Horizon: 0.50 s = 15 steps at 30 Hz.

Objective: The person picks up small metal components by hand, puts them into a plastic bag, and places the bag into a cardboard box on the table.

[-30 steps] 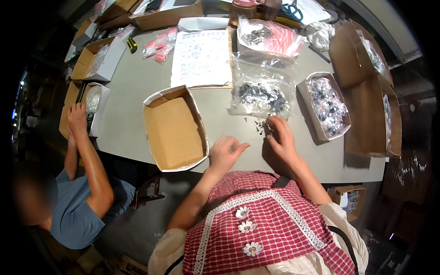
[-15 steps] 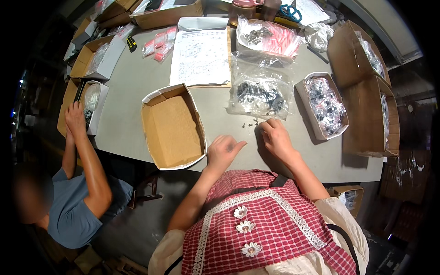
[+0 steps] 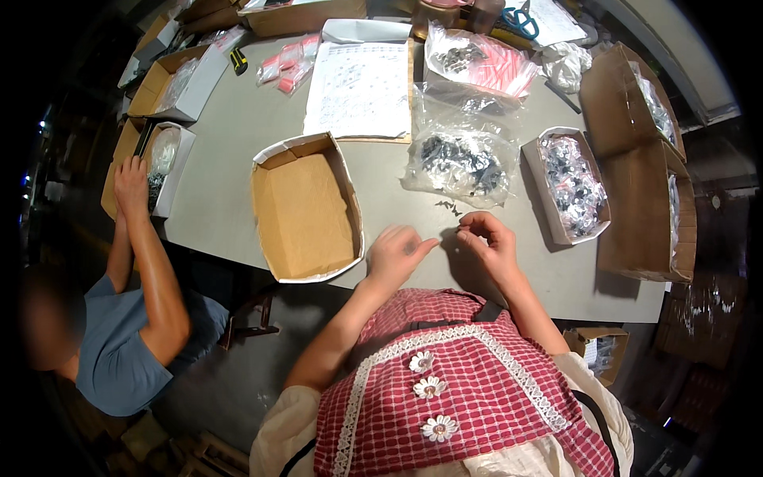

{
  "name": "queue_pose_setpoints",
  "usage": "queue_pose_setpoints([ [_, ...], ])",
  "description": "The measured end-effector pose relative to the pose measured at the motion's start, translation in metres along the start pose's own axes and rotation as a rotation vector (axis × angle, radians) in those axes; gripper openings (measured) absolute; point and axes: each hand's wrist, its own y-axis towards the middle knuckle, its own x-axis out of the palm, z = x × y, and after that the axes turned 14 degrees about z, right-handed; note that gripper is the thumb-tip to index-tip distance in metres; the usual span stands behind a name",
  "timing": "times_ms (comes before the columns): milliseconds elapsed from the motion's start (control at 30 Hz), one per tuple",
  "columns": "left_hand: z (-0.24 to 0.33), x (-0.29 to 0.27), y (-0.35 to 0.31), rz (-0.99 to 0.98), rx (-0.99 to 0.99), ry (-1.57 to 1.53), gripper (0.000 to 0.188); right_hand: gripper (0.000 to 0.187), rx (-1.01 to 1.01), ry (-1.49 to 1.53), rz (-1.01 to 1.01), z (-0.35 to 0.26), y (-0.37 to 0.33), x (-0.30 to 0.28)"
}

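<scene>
My right hand (image 3: 493, 248) is closed in a pinch just above the table, with a tiny dark piece, perhaps a screw, at its fingertips. Beside it on the left, my left hand (image 3: 393, 258) has its fingers curled in and its thumb stretched toward the right hand; what lies under the fingers is hidden. Several small dark screw-like pieces (image 3: 449, 207) lie loose just beyond my hands. Behind them rests a clear plastic bag (image 3: 461, 163) of black and silvery small parts. An empty cardboard tray (image 3: 306, 211) with white edges stands left of my left hand.
At right, a white-edged box (image 3: 569, 187) holds small filled bags, beside tall brown cartons (image 3: 640, 211). Farther back are a printed sheet (image 3: 362, 87) on a board, a box of red-striped bags (image 3: 485, 67) and blue scissors (image 3: 520, 22). A co-worker's hands (image 3: 132, 191) reach into boxes at left.
My right hand has drawn back from the loose pieces, its fingers now raised in a pinch. The left hand stays beside it, thumb pointing right. The whole view has shifted slightly.
</scene>
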Motion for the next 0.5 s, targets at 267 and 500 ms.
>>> queue_pose_setpoints([
  [267,0.001,0.005,0.002,-0.126,-0.031,-0.095,0.014,0.019,-0.444,-0.136,-0.228,-0.050,-0.006,0.031],
  [500,0.009,0.005,0.004,-0.085,-0.054,-0.100,0.027,0.029,-0.323,-0.327,0.043,-0.014,0.020,0.011],
])
